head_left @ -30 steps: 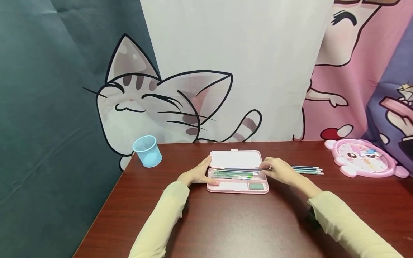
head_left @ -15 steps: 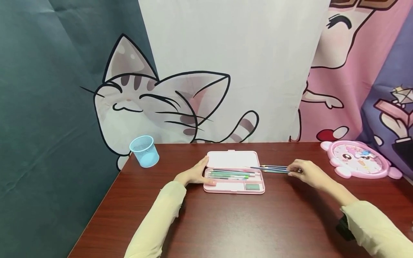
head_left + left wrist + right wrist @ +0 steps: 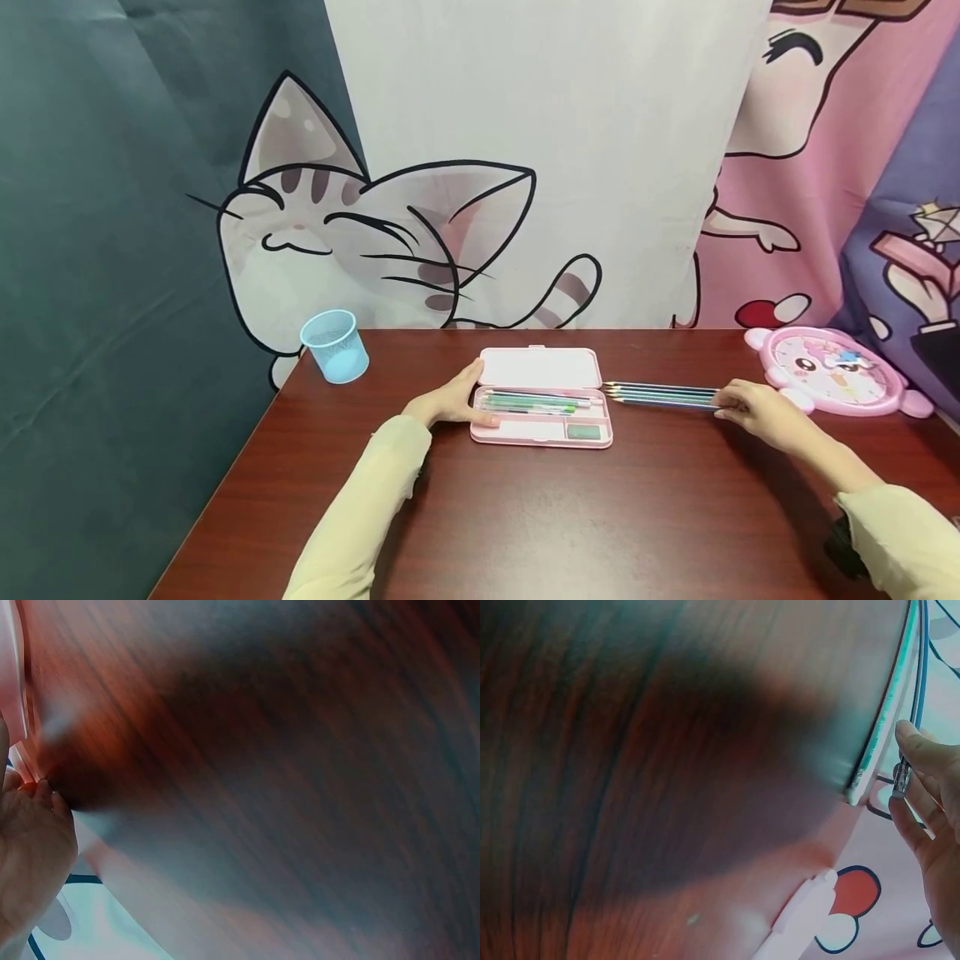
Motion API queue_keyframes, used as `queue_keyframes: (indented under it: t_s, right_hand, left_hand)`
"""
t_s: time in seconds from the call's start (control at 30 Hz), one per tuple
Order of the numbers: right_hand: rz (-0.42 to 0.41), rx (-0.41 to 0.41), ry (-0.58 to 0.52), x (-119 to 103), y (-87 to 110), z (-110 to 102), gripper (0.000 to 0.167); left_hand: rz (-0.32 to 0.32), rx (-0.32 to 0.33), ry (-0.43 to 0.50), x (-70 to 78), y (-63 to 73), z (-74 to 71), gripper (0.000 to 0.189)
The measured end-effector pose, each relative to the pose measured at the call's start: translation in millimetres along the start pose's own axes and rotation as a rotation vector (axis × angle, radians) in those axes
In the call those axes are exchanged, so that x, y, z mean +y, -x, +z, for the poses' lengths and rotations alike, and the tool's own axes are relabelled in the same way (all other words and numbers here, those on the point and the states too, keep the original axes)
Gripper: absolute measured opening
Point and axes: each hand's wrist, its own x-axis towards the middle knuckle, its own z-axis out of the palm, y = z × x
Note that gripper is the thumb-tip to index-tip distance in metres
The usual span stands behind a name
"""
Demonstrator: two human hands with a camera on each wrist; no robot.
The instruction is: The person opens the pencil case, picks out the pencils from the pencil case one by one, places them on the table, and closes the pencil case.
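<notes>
A pink pencil case (image 3: pixel 540 367) lies with its lid folded back, several pencils and pens (image 3: pixel 528 403) in its long compartment. My left hand (image 3: pixel 444 406) holds the case's left end, thumb on the front part and fingers at the back; in the left wrist view the left hand (image 3: pixel 37 851) shows only at the left edge. Right of the case, several blue and green pencils (image 3: pixel 660 393) lie side by side, tips toward it. My right hand (image 3: pixel 765 414) is at their far ends, pinching a blue pencil (image 3: pixel 921 675) near its eraser end in the right wrist view.
A green block (image 3: pixel 583 432) sits in the case's small front compartment. A light blue mesh cup (image 3: pixel 343 358) stands at the table's back left. A pink animal-shaped clock (image 3: pixel 832 371) lies at the back right, close beyond my right hand. A printed curtain hangs behind the table.
My right hand has moved right, away from the case, bringing a pencil alongside the row on the table. My left hand has stayed on the case.
</notes>
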Motion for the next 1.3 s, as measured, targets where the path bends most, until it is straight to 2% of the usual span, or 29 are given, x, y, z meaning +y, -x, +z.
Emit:
queue_keyframes:
  t_s: [0.33,0.6,0.9,1.03,1.2,1.3]
  right_hand:
    - [0.041,-0.062,0.059,8.8,-0.9,6.4,0.024]
    - [0.037,-0.078,0.090,10.6,-0.5,7.0,0.023]
    - [0.092,-0.088,0.112,8.7,-0.4,9.7,0.020]
    - [0.092,-0.085,0.113,8.9,0.5,11.6,0.020]
    - [0.093,-0.055,0.109,2.6,-4.6,12.7,0.021]
    - [0.112,-0.071,0.082,-7.9,-14.4,16.9,0.018]
  left_hand:
    - [-0.008,-0.006,-0.028,0.1,-0.2,-1.4,0.112]
    - [0.000,-0.001,-0.020,-2.5,-4.3,-1.2,0.113]
    - [0.003,-0.002,-0.011,-4.5,-3.7,-0.4,0.113]
    - [0.011,0.002,-0.017,-5.2,-4.0,-0.9,0.113]
    - [0.019,0.004,-0.007,-5.6,-4.4,-0.4,0.114]
    - [0.021,0.008,0.005,-6.1,-4.9,0.2,0.115]
